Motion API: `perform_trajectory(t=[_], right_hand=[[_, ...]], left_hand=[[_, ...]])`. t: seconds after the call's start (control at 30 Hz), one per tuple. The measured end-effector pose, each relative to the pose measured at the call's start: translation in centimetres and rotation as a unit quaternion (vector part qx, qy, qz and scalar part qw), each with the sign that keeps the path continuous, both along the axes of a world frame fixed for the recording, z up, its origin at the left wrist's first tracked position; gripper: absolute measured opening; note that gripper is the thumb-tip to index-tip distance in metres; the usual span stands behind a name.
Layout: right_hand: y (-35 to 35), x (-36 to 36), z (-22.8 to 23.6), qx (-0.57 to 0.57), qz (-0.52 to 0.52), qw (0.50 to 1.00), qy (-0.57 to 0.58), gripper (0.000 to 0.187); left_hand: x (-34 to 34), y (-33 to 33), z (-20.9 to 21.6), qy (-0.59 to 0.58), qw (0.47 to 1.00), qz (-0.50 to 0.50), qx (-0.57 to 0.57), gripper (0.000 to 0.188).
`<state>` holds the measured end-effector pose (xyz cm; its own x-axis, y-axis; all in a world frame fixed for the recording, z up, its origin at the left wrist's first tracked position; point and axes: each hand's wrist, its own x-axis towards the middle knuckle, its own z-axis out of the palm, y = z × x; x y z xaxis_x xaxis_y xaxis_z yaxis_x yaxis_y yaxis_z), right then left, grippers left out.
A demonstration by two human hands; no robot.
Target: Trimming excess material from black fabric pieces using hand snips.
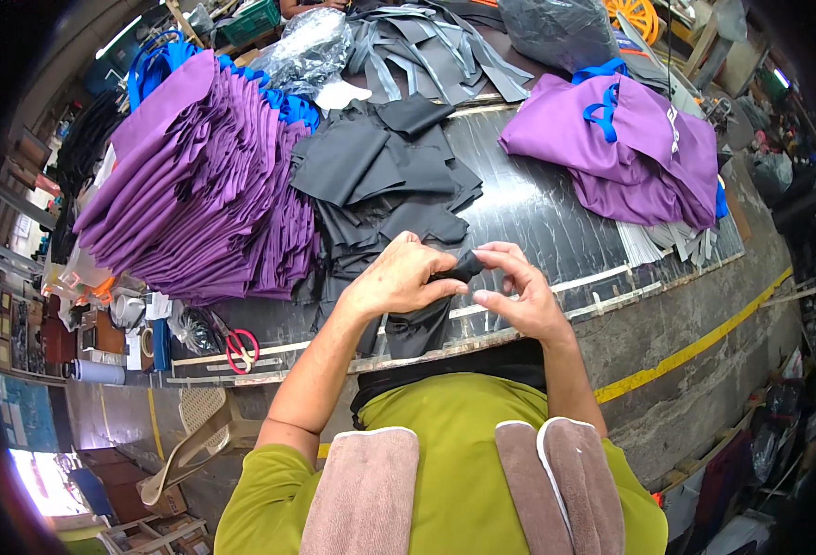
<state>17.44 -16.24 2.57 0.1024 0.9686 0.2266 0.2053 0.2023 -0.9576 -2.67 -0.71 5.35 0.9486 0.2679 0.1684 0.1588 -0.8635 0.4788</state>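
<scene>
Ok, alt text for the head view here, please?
Both hands, left hand and right hand, pinch a black fabric piece over a dark worktable. Stacked purple bags lie left, black fabric pieces ahead, red-handled scissors near the edge.

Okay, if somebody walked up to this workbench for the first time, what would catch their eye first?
Probably the big fanned stack of purple bags with blue handles on the left of the worktable, echoed by a smaller purple pile at the far right. Next, at the near edge, the left hand and right hand together pinching a black fabric piece, in front of a heap of black cloth pieces. Red-handled scissors lie at the lower left.
</scene>
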Motion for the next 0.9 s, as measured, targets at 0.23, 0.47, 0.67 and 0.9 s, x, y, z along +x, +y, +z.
perform_trajectory(t=[0.23,0.47,0.67,0.9], right_hand=[[0.0,0.2,0.6,-0.041,0.042,0.997,0.053,0.022],[0.3,1.1,-0.7,-0.13,0.132,0.966,0.182,0.009],[0.0,-0.1,-0.2,-0.175,0.159,0.957,0.169,0.011],[0.1,0.4,0.0,-0.123,0.09,0.977,0.15,0.016]], left_hand=[[0.6,0.9,-0.7,0.026,0.985,-0.046,-0.167,0.038],[0.9,0.5,-0.2,-0.037,0.983,-0.046,-0.174,0.027],[1.1,0.7,0.4,-0.05,0.984,-0.044,-0.165,0.025],[1.3,0.6,0.5,0.018,0.968,-0.032,-0.247,0.028]])
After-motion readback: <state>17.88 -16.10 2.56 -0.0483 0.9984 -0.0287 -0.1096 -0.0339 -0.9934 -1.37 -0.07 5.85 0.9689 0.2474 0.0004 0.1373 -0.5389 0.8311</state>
